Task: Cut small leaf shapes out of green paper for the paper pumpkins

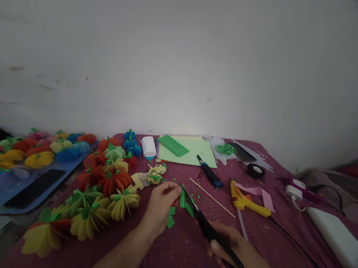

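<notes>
My left hand (162, 199) pinches a small strip of green paper (182, 199) over the middle of the table. Black-handled scissors (211, 231) are gripped in my right hand (233, 245), their blades reaching to the strip beside my left fingertips. Whether the blades are apart or together I cannot tell. Small green paper pieces (171, 218) lie on the cloth just below the strip, with tiny scraps around. A thin wooden stick (212, 197) lies behind the scissors.
Folded-paper pumpkins (90, 221) crowd the left side, more on a blue board (73, 166) with a black phone (34, 188). Behind are paper sheets (196, 151), a white roll (148, 147) and a cutter knife (209, 171). A yellow glue gun (249, 201) and white power bank (337, 240) lie right.
</notes>
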A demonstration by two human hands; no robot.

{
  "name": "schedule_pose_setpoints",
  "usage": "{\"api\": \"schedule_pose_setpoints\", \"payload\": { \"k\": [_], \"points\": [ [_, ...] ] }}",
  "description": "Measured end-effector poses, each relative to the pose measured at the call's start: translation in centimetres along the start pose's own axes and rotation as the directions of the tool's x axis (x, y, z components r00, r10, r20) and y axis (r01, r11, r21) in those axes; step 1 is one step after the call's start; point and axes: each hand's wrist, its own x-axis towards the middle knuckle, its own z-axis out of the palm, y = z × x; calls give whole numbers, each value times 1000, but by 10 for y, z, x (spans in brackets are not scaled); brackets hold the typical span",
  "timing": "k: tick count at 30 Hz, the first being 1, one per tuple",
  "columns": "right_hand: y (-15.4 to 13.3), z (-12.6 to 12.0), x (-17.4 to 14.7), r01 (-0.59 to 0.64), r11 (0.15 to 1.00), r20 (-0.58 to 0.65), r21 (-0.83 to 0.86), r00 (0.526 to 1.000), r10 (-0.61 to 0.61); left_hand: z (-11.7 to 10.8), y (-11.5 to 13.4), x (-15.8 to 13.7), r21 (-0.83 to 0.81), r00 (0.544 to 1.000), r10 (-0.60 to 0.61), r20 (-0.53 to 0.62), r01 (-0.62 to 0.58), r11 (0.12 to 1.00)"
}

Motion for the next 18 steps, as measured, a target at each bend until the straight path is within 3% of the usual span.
{"api": "schedule_pose_setpoints", "payload": {
  "k": [14, 18],
  "points": [
    [-3, 1, 2, 4, 999, -27, -49, 1000, -5, 1, -1, 1, 22, 1000, 22, -16, -22, 1000],
    [-10, 1, 7, 8, 1000, -129, -17, 992, -10, 0, 0, 1, 62, 998, 56, -7, -56, 997]
  ]
}}
